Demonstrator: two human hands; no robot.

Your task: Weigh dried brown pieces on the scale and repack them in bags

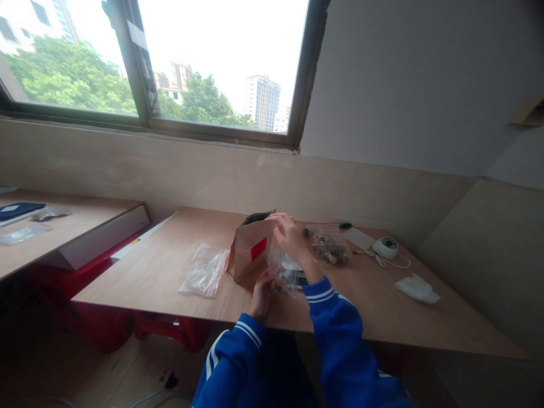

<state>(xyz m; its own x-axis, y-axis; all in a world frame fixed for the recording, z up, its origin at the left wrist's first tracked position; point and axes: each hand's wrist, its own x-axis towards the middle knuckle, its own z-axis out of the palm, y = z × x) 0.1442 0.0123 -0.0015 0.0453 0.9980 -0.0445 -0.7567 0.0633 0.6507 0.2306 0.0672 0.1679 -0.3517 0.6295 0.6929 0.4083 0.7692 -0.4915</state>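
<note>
- Right hand (292, 237): fingertips at the upper right rim of the paper bag (244, 252); I cannot tell whether they pinch it.
- Left hand (260, 296): fingers curled, grasping the edge of a clear bag (279, 283).
- The paper bag stands upright, mouth open, just left of the right fingers and above the left ones.
- Left of both hands' fingers: a flat plastic bag (204, 270).
- Right of them: a filled zip bag (335, 254), then a white camera (385, 248).

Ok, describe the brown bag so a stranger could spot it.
Below the window is the nearer wooden table. On it, a brown bag stands upright, the right hand at its open top. Unlike the clear bag to its left, it's opaque, with a red patch.
</note>
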